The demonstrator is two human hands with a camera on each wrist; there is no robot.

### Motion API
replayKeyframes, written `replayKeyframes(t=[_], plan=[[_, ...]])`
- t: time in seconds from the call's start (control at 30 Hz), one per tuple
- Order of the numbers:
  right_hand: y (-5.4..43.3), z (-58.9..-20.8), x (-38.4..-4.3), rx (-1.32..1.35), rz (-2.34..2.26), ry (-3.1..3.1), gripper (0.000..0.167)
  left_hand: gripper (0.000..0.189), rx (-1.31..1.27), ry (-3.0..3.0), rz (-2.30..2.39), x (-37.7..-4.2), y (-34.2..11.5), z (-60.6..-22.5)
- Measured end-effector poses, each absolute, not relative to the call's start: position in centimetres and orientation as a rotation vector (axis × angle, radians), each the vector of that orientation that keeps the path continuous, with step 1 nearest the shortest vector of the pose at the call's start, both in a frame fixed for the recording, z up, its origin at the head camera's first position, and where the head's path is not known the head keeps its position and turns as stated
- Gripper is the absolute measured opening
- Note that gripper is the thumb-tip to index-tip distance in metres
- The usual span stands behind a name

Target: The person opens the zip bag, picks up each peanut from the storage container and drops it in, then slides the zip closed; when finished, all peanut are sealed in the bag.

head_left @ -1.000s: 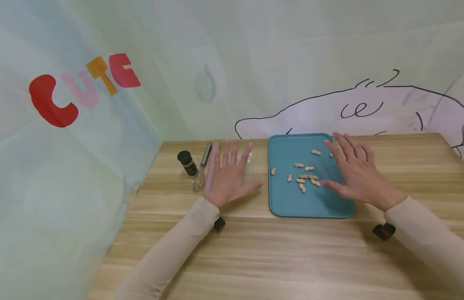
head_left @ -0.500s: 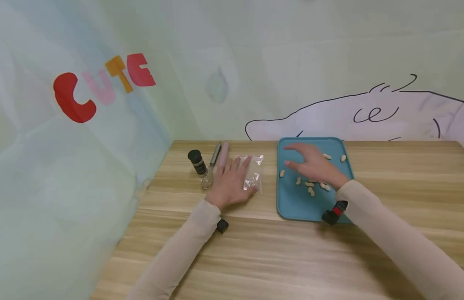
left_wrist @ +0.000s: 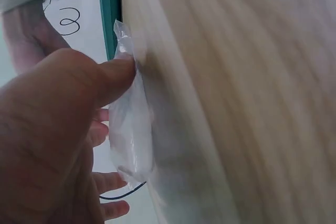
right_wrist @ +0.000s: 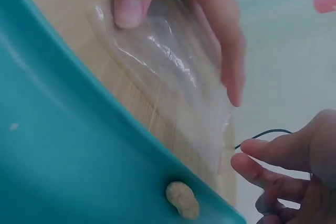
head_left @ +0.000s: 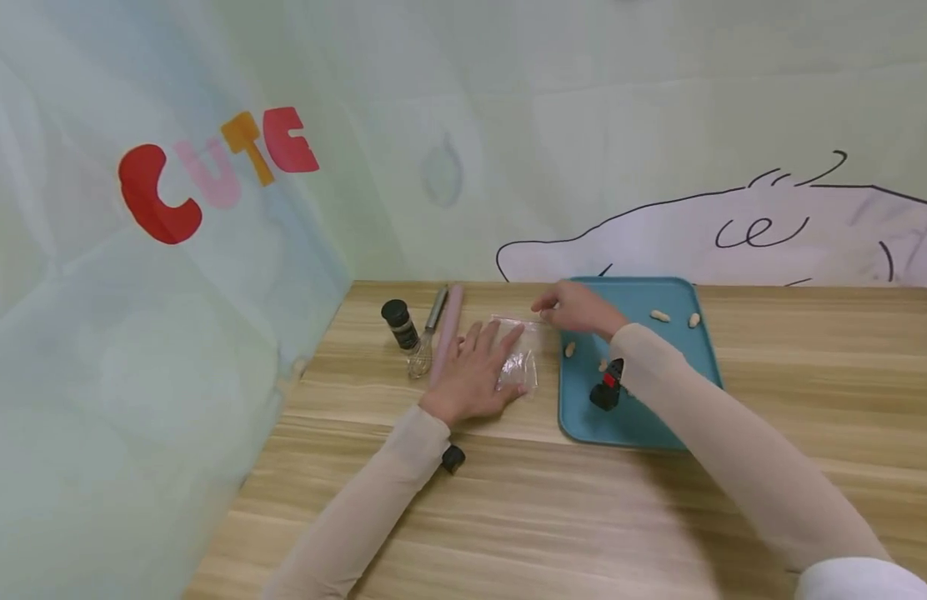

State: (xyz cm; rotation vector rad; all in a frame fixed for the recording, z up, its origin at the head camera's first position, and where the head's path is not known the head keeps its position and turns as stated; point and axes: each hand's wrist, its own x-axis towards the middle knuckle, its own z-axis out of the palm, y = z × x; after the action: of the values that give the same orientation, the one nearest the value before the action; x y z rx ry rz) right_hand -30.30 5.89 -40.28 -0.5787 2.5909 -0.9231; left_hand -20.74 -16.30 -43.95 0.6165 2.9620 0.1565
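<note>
A clear plastic bag [head_left: 519, 367] lies flat on the table beside the blue tray [head_left: 621, 427]. My left hand [head_left: 473, 377] rests on the bag's left part with fingers spread; its thumb presses the near edge, seen also in the left wrist view. My right hand [head_left: 579, 310] hovers at the bag's far right corner, over the tray's edge. In the right wrist view its thumb and forefinger are close together beside the bag [right_wrist: 178, 77], with a small gap to it. Peanuts [head_left: 660, 316] lie in the tray, some hidden under my right arm.
Left of the bag are a pink rod [head_left: 452, 312], a whisk [head_left: 422, 354] and a black-capped jar [head_left: 400, 323]. A printed cloth wall [head_left: 403, 125] stands behind and to the left of the wooden table [head_left: 523, 508].
My right hand has moved left across the tray to the bag's far corner, its fingers drawing together. The left hand has come down onto the bag. The head view has shifted slightly.
</note>
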Motion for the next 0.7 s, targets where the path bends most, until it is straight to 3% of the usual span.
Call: replayKeyframes(t=[0.27,0.53,0.7], plan=[[4.5,-41.7,-31.9,-0.573,-0.850,2.561,0.028,0.090,0.647,2.940,0.139,-20.5,-16.2,-43.8],[5.5,-41.1,-31.0,-0.546,-0.991,2.542,0.022,0.089,0.698,2.973,0.127,-20.5,-16.2,-43.6],[6.6,-40.3,-29.7,-0.427,-1.092,2.532,0.022,0.075,0.781,3.098,0.355,-20.4,-15.5,-43.0]])
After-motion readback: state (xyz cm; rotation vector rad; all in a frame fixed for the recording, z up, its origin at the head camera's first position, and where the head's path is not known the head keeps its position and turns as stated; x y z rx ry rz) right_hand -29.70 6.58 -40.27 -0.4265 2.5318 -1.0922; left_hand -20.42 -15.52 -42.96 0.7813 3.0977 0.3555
